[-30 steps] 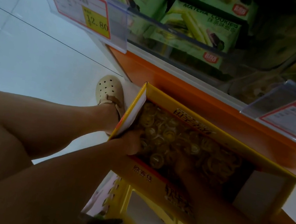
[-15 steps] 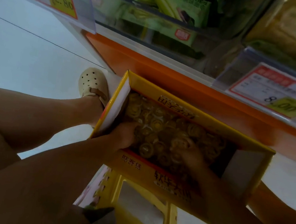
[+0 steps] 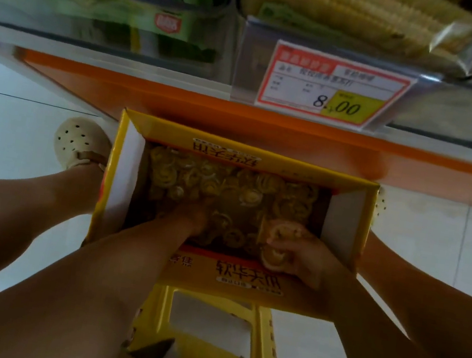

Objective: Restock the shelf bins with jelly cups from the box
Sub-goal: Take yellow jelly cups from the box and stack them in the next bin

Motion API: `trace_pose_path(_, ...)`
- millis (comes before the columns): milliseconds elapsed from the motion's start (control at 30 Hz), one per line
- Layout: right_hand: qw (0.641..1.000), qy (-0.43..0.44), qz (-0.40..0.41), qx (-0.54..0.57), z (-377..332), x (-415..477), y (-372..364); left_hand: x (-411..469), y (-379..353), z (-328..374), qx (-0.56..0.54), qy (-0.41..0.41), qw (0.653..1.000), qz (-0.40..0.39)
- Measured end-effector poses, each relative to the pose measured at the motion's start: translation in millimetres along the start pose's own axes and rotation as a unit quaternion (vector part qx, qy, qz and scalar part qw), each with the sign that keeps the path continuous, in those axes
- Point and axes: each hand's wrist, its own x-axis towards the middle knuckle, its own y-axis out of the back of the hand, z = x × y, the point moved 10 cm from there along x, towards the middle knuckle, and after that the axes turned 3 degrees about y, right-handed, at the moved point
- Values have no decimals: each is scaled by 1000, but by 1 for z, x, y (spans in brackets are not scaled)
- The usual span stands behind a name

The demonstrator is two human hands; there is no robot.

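Note:
An open yellow cardboard box (image 3: 349,214) rests between my knees, its flaps up, filled with several yellow jelly cups (image 3: 228,183). My left hand (image 3: 192,218) reaches down among the cups near the box's middle; its fingers are buried and hidden. My right hand (image 3: 299,256) is at the box's near right corner, curled round a few jelly cups (image 3: 273,256) lifted just above the pile. Above the box, clear shelf bins (image 3: 105,21) hold green cookie packs and yellow wafer packs.
An orange shelf edge (image 3: 208,107) runs just beyond the box, with an 8.00 price tag (image 3: 331,85) above it. A yellow plastic stool (image 3: 213,322) stands under the box. My feet in cream clogs (image 3: 78,140) are on the white tiled floor.
The view has swung right and down, centring the box. My right hand has risen out of the pile holding cups. My left hand has moved from the left wall to the box's middle.

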Motion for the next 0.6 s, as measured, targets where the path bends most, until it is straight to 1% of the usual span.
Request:
trace_pose_path(67, 1000, 1, -1, 1, -2, -6, 3, 3, 0, 1, -18, 12, 999, 26)
trace_pose_path(133, 1000, -1, 5, 12, -1, -7, 10, 9, 0, 3, -27, 7, 998, 50)
trace_pose_path(167, 1000, -4, 10, 19, -1, -8, 13, 10, 0, 5, -27, 3, 998, 48)
trace_pose_path(267, 999, -6, 16, 33, -2, -6, 17, 18, -8, 6, -38, -5, 999, -6)
trace_pose_path(300, 999, -7, 19, 42, -2, -6, 16, 18, -8, 7, -43, -15, 999, -14)
trace_pose_path(333, 998, -7, 21, 50, -2, -5, 15, 16, -5, 9, -59, -27, 998, -18)
trace_pose_path(400, 998, -2, 14, 57, -3, -4, 8, 13, 3, 11, -84, -46, 995, -2)
trace_pose_path(500, 999, 1, 5, 34, -3, 0, 1, 8, 12, 6, -164, -44, 985, 29)
trace_pose_path(600, 1000, 2, 4, 22, -6, 3, -3, -8, 21, 8, -229, -36, 973, 17)
